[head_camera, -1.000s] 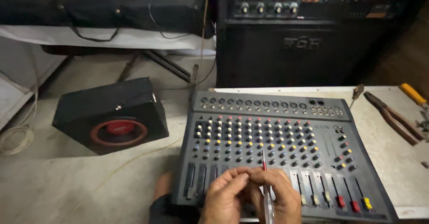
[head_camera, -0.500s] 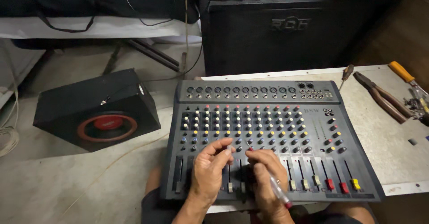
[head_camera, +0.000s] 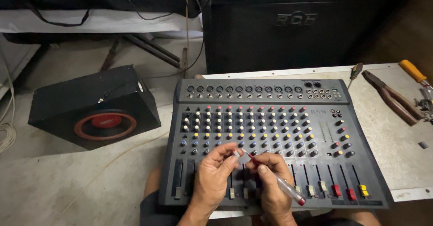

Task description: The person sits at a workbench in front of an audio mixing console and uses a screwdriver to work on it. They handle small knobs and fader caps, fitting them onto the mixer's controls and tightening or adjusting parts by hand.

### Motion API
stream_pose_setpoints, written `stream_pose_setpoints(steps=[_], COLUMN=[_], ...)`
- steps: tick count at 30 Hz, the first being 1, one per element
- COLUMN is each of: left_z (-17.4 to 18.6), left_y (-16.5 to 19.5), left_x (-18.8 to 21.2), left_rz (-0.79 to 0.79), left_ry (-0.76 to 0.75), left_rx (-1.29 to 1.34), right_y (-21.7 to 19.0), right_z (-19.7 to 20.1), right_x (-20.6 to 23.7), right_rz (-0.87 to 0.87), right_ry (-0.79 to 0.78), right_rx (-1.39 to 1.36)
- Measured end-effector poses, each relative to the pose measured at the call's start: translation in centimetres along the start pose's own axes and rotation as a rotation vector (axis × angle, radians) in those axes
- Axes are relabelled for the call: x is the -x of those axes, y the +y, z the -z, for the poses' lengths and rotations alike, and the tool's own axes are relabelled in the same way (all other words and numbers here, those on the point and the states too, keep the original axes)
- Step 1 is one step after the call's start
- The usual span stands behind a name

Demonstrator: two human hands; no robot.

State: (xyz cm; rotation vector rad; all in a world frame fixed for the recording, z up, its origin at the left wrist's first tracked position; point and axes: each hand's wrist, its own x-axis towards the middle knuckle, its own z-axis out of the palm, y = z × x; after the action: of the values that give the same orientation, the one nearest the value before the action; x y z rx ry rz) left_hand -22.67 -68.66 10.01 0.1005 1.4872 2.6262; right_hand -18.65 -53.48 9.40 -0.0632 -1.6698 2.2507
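A dark grey audio mixer point(head_camera: 270, 131) with rows of coloured knobs and a line of faders lies on a white table point(head_camera: 392, 131) in front of me. My left hand point(head_camera: 212, 181) rests over the faders and pinches a small pale knob cap point(head_camera: 236, 153) at its fingertips. My right hand point(head_camera: 270, 185) holds a thin clear-handled screwdriver point(head_camera: 275, 176) with a red end; its tip points up to the left, right beside the small cap. Both hands hover over the lower middle of the mixer.
A black speaker box point(head_camera: 94, 106) with a red-ringed cone sits on the floor at left. A large black amplifier point(head_camera: 288, 27) stands behind the table. Pliers point(head_camera: 390, 97), a small screwdriver point(head_camera: 354, 73) and an orange-handled tool point(head_camera: 412, 70) lie at the table's right.
The view has drifted left and tilted down. My hands have come closer together, and the screwdriver has tilted from near upright to a slant with its tip at the left fingers.
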Motion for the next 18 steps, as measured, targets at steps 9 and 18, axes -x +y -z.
stream_pose_setpoints(steps=[9,18], left_z=[-0.5,-1.7], left_y=[-0.5,1.7], left_x=[0.1,0.5], left_rz=[-0.032,-0.092], left_ry=[-0.017,0.042], left_rx=[-0.013,-0.291], right_y=[-0.5,-0.8], right_z=[1.0,1.2], right_x=[-0.4,-0.5], right_rz=[-0.012,-0.01], right_ry=[-0.073,-0.07], right_rx=[-0.111,-0.097])
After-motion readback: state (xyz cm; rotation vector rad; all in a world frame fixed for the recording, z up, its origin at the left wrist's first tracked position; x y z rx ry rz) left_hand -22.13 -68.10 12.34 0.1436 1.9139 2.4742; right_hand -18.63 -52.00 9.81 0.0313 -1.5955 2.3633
